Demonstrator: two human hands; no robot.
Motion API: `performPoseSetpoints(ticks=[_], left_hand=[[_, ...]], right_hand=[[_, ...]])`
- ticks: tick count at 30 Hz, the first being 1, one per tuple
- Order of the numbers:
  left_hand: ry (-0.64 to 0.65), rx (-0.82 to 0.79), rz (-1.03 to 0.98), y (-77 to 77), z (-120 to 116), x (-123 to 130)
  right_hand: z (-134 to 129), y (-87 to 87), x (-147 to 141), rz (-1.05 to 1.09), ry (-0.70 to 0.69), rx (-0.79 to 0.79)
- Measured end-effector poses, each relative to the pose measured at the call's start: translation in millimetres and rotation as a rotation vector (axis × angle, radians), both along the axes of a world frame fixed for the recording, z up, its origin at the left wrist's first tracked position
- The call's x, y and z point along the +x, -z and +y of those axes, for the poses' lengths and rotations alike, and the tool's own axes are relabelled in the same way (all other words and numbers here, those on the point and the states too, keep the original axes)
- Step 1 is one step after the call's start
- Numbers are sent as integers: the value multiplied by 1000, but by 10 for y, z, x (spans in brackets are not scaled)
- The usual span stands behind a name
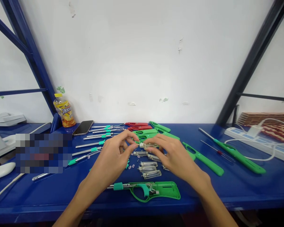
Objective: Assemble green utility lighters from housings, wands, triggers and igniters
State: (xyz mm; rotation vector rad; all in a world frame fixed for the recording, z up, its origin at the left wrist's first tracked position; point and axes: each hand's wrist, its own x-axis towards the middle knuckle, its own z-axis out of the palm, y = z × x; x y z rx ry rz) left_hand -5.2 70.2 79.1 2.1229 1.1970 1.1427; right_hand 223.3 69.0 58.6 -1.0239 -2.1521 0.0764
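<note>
My right hand (170,151) grips a clear plastic lighter fuel tank (148,145), held level over the middle of the table. My left hand (119,151) has its thumb and forefinger pinched together at the tank's white-tipped left end; whatever is between them is too small to make out. Several more clear tanks (151,174) lie on the table below my hands. In front of me rests an opened green lighter half-shell (168,190), with a teal trigger (144,190), wires and a metal tube fitted in it.
Metal tubes with teal pieces (106,135) lie at left. Behind are red shells (137,124) and green shells (209,163). At right lie a closed green lighter (241,156), a thin screwdriver (217,152) and a power strip (265,142). A phone (83,127) and bottle (65,112) stand back left.
</note>
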Motion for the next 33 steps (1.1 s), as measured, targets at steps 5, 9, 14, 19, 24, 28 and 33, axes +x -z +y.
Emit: performPoseSetpoints(ticks=[5,9,14,19,24,28,33], left_hand=[[79,-94,-70,-40,-28,8],[70,-128,-98,-51,-10,12],[79,-148,-97,-45,10,1],[142,-216,-133,-50,-16,5],[171,-235,-185,-65,6,23],[171,-249,-200,-71,13,28],[201,-292,-221,-71,12,17]], right_hand=[[13,8,-9,-11,11,39],[12,8,-9,-11,48,80],[8,3,-3,-12,31,62],[16,14,-18,-40,21,47],[21,25,-15,-67,31,68],[22,19,2,-81,21,61],[20,10,12,-102,17,60]])
